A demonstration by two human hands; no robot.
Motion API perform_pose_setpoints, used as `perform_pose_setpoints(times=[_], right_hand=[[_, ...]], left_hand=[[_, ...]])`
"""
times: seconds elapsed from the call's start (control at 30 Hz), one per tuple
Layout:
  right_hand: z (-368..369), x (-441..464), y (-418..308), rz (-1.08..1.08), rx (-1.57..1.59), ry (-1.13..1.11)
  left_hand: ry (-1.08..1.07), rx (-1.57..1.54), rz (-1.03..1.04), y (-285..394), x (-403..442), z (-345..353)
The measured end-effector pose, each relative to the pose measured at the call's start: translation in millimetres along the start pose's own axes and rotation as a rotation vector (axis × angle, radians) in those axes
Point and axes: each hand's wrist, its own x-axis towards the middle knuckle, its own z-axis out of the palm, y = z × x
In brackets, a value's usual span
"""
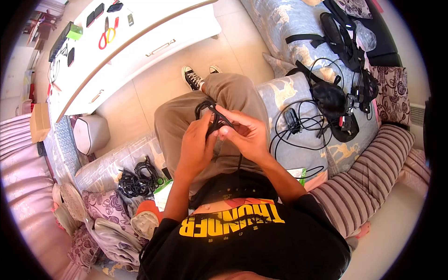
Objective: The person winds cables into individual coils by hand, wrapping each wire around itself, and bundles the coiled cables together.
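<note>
A black cable (205, 106), gathered into a small looped bundle, is held over my lap between both hands. My left hand (198, 142) is closed, its fingers and thumb pinching the strands from the left side. From the right, my right hand (246, 135) has its thumb and fingers closed on the same bundle, the thumb tip near my left thumb. A thin black end hangs below my right hand toward my shirt. The strands inside the fingers are partly hidden.
Loose black cables (294, 122) and black straps (343, 42) lie on the sofa to my right. A tangled cable pile (140, 179) rests at my left. Ahead, a white table (140, 30) bears scissors (105, 37), a green box (74, 31) and small dark devices.
</note>
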Motion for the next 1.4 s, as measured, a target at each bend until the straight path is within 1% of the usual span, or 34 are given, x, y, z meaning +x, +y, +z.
perform_pose_setpoints(times=[0.03, 0.13, 0.23, 0.33, 0.37, 0.43, 0.47, 0.53, 0.57, 0.6, 0.7, 0.73, 0.83, 0.93, 1.03, 1.13, 1.23, 1.33, 1.4], right_hand=[[1.8, 0.0, 1.7, 0.011, 0.022, 0.019], [3.6, -0.5, 8.5, 0.019, 0.024, 0.08], [2.3, 1.1, 7.4, 0.059, -0.012, 0.153], [2.4, 6.8, 8.2, 0.127, 0.038, 0.234], [3.6, 9.0, 9.7, 0.149, 0.07, 0.262], [6.9, 11.6, 19.7, 0.084, 0.096, 0.224], [7.6, 11.8, 23.3, 0.052, 0.107, 0.205], [6.3, 7.5, 23.3, 0.073, 0.062, 0.14], [7.3, 4.6, 24.4, 0.085, 0.038, 0.105], [9.4, 0.6, 29.6, 0.019, -0.06, 0.075], [21.6, -13.3, 35.6, -0.026, -0.078, 0.045], [24.2, -13.7, 30.7, -0.078, -0.172, 0.052], [24.3, -12.4, 19.7, -0.272, -0.543, 0.097], [28.2, -13.5, 12.1, -0.366, -0.739, 0.104], [29.2, -11.9, 14.1, -0.459, -0.868, 0.128], [27.0, -11.0, 12.3, -0.475, -0.965, 0.103], [24.9, -9.4, 12.1, -0.562, -1.055, 0.037], [28.1, -13.8, 14.7, -0.569, -1.166, -0.025], [28.4, -16.1, 12.9, -0.54, -1.15, -0.055]], left_hand=[[0.028, -0.069, -0.019, -1.3, -0.7, 1.4], [0.03, -0.221, -0.201, -0.9, -7.9, 3.3], [0.046, -0.465, -0.291, -1.0, -16.9, 4.4], [0.119, -0.989, -0.368, -7.1, -25.8, 13.8], [0.163, -1.084, -0.337, -8.2, -26.3, 17.8], [0.248, -1.274, -0.273, -6.8, -22.4, 24.1], [0.285, -1.375, -0.287, -7.0, -21.0, 23.9], [0.366, -1.575, -0.314, -6.7, -18.0, 22.1], [0.366, -1.587, -0.342, -7.2, -16.5, 18.6], [0.367, -1.597, -0.371, -7.5, -15.8, 13.7], [0.326, -1.561, -0.437, -11.3, -18.4, 8.3], [0.303, -1.538, -0.454, -11.5, -18.3, 8.4], [0.319, -1.518, -0.508, -3.2, -16.9, 7.2], [0.258, -1.497, -0.497, -5.1, -16.1, 6.7], [0.225, -1.505, -0.443, -4.5, -15.0, 7.8], [0.203, -1.507, -0.463, -0.1, -15.9, 6.5], [0.234, -1.576, -0.431, -3.1, -15.6, 9.5], [0.277, -1.502, -0.462, 7.5, -11.3, 7.1], [0.265, -1.552, -0.415, 2.5, -12.0, 5.3]])
